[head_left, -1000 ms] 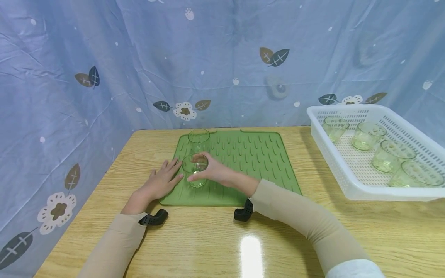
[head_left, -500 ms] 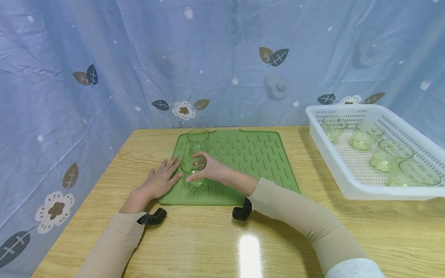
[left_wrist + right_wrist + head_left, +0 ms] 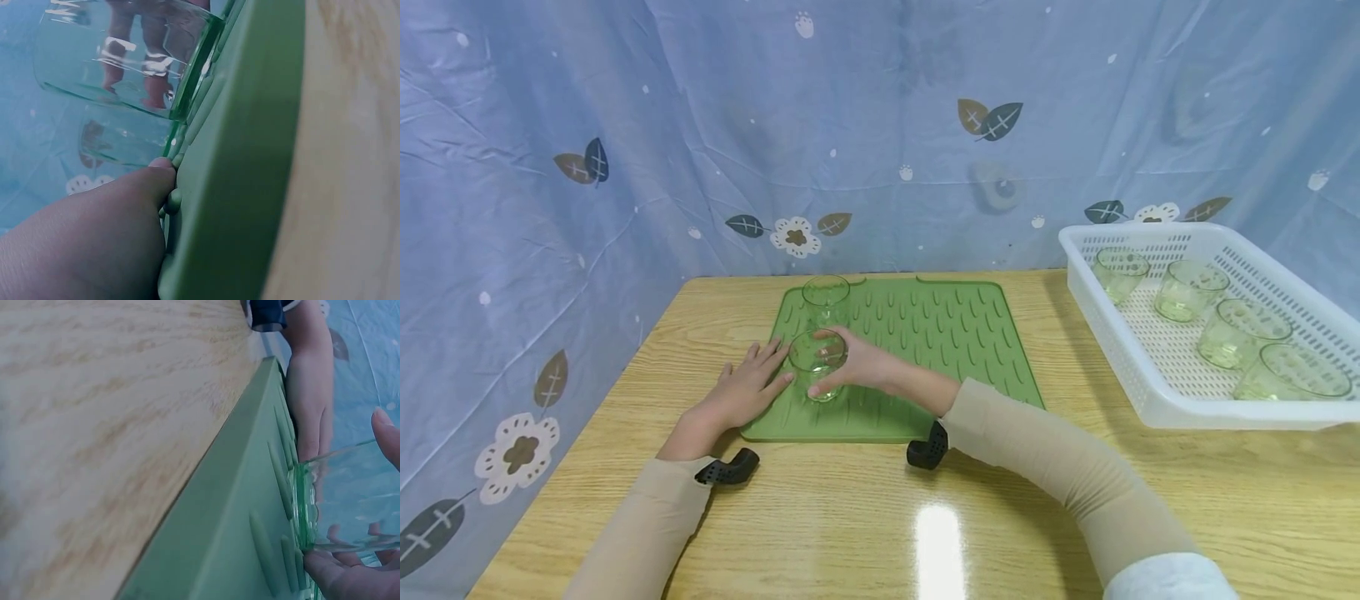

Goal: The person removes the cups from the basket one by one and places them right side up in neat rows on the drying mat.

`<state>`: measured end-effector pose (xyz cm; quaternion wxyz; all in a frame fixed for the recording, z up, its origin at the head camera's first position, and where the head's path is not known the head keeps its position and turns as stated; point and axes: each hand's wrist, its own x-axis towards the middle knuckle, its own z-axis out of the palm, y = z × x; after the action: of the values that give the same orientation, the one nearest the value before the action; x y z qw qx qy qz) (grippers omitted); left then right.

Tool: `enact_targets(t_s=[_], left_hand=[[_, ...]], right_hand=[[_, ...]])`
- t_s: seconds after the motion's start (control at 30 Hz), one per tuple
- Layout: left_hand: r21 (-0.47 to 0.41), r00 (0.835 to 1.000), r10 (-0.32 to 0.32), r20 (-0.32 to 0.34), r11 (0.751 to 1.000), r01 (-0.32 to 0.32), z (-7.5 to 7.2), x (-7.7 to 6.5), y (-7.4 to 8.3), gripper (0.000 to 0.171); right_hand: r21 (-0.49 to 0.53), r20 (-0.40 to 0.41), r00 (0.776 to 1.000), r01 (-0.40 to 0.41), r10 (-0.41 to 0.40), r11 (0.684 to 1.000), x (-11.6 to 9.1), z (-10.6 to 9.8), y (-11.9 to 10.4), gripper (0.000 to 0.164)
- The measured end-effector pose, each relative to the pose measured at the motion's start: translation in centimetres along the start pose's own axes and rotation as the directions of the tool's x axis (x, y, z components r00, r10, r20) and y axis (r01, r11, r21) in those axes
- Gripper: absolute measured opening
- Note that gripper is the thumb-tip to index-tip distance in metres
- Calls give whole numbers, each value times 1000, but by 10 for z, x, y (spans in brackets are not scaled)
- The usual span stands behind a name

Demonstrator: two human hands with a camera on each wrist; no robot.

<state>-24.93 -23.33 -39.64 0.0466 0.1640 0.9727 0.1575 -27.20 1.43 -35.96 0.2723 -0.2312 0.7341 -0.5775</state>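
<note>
My right hand (image 3: 867,363) curls round a clear greenish drinking glass (image 3: 817,354), thumb on the near side and fingers behind it. The glass stands upright, its base down on the ribbed green drying mat (image 3: 940,333), as the right wrist view shows at the glass base (image 3: 304,506). Just behind it, near the mat's far left corner, stands a second glass (image 3: 826,293). My left hand (image 3: 747,390) lies with fingers spread over the mat's left edge, thumb (image 3: 161,164) on the mat close to the gripped glass.
A white perforated plastic basket (image 3: 1108,354) stands at the right with several similar glasses (image 3: 1243,333) in it. The wooden table (image 3: 820,517) extends around the mat. A blue patterned curtain (image 3: 880,125) hangs behind and on the left.
My right thumb has shifted slightly rightward along the near side of the glass. The glass, the mat and my left hand keep their places; the head view drifts slightly.
</note>
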Motion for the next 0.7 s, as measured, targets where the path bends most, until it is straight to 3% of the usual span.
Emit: enact_targets(t_s=[0.4,0.7], left_hand=[[-8,1000,0,-6,1000,0,2,0,-1,69],[0,1000,-2,-11,1000,2,0,-1,0,69]], right_hand=[[-45,16,1000,3,-2,999,-11,-13,-1,93],[-32,36,997,64,-63,997,-22,-31,2,93]])
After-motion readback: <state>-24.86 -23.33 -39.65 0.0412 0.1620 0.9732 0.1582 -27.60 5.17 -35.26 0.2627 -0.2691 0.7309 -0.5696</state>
